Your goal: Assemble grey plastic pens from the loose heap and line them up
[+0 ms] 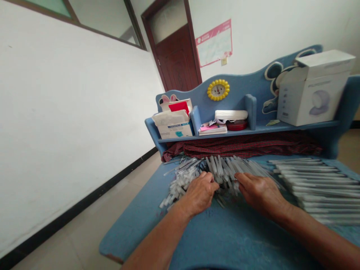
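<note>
My left hand (200, 192) is at the right side of a loose pile of clear plastic pen caps (180, 180). Its fingers are curled closed, and what they hold is hidden. Just to the right, my right hand (260, 193) has thumb and fingers pinched together at the near edge of a heap of translucent pen barrels (225, 167). Whether a barrel is in that pinch does not show. Rows of pens (323, 183) lie side by side on the right of the blue table (213, 236).
A blue shelf (267, 127) rises along the table's back. It holds a mask box (177, 129), small papers (213, 129), a red round tin (236, 125) and a large white box (309, 93). Red checked cloth (242, 145) lies beneath it. A white wall (70, 105) stands left.
</note>
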Demonstrator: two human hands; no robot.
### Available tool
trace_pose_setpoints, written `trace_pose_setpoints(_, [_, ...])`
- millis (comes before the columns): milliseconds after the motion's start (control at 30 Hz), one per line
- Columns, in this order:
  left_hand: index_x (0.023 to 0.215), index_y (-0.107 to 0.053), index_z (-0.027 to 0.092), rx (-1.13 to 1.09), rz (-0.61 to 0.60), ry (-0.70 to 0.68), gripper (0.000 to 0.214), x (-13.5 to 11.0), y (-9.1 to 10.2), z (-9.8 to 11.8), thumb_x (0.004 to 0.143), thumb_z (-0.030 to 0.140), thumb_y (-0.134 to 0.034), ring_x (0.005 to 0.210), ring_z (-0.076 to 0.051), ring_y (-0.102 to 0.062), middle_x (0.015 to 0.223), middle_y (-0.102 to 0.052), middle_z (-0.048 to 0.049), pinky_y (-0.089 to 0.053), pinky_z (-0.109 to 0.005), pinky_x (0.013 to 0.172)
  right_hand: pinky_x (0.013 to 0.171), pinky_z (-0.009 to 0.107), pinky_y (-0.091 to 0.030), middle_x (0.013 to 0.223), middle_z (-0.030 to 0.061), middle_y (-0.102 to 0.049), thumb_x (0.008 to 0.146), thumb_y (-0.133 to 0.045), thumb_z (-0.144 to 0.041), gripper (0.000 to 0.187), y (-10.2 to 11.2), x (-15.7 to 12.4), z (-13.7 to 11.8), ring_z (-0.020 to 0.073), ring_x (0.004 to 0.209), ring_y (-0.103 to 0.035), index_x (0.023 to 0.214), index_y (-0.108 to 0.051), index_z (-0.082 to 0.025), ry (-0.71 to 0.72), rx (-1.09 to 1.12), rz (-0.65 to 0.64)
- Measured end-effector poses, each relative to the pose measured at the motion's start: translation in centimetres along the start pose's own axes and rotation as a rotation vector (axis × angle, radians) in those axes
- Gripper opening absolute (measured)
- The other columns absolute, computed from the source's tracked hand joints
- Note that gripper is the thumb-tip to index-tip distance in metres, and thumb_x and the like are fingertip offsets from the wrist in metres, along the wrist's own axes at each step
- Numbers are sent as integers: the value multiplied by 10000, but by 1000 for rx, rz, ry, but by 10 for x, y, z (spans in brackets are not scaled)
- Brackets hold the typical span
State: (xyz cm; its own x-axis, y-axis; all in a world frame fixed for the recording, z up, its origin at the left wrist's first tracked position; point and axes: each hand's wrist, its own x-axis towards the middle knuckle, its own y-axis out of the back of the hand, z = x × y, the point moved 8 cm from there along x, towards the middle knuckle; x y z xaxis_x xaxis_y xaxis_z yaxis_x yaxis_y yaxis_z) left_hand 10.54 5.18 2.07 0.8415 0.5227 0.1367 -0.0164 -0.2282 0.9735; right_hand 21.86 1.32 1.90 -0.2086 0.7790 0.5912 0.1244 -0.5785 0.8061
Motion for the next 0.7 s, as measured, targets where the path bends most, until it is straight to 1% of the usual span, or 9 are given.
trace_pose_setpoints(100, [768,-581,182,14,44,-28,177,2,-2,1,838,179,-419,850,-173,-472,882,-526,-60,-423,-275,701,479,263,-278,701,17,-632,825,-401,-122,228,-1,0,-1,143,561,-579,917,-601,-181,4,6,-20])
trace_pose_setpoints(167, [783,-580,180,-7,104,-44,176,3,1,0,842,176,-414,829,-169,-481,871,-539,-62,-428,-277,702,480,266,-270,710,19,-632,827,-398,-121,224,-2,-1,-2,144,569,-579,916,-595,-181,12,6,-26])
trace_pose_setpoints(267, [830,-587,172,-120,295,-43,165,1,19,-3,842,170,-423,811,-163,-511,842,-571,-68,-436,-285,725,478,272,-255,694,21,-624,825,-395,-112,208,0,0,-3,142,566,-574,877,-584,-180,23,0,-28])
trace_pose_setpoints(367, [829,-598,164,-310,573,63,144,-10,49,-16,837,198,-458,783,-155,-548,802,-605,-63,-442,-282,732,472,278,-235,653,16,-605,817,-390,-93,196,2,1,-5,135,534,-561,804,-565,-179,36,-21,-34])
trace_pose_setpoints(433, [806,-604,167,-461,721,199,120,-21,63,-31,816,234,-506,726,-139,-565,774,-620,-43,-450,-254,684,470,280,-224,637,14,-596,807,-391,-73,195,4,2,-6,137,524,-560,770,-551,-178,42,-49,-42])
trace_pose_setpoints(500, [804,-612,165,-623,812,327,119,-31,69,-44,790,264,-548,669,-124,-573,745,-629,-23,-452,-230,636,467,279,-211,635,16,-595,787,-396,-48,197,5,2,-6,144,528,-569,759,-543,-176,43,-90,-59])
trace_pose_setpoints(567, [815,-613,157,-807,895,414,138,-39,70,-55,764,282,-583,626,-115,-574,727,-637,-16,-452,-213,583,462,276,-198,638,21,-600,765,-404,-28,199,3,3,-5,150,531,-577,762,-539,-174,41,-135,-90])
trace_pose_setpoints(633, [817,-605,151,-998,965,440,148,-44,70,-61,743,279,-610,597,-109,-569,727,-645,-19,-444,-200,527,455,273,-188,646,28,-608,756,-409,-24,197,1,4,-4,153,533,-585,769,-537,-173,34,-169,-126])
trace_pose_setpoints(700, [801,-595,149,-1157,1005,424,136,-44,70,-64,727,258,-628,582,-103,-561,735,-651,-25,-434,-191,492,450,268,-187,654,35,-615,764,-404,-30,194,0,5,-2,158,534,-593,776,-536,-173,22,-183,-164])
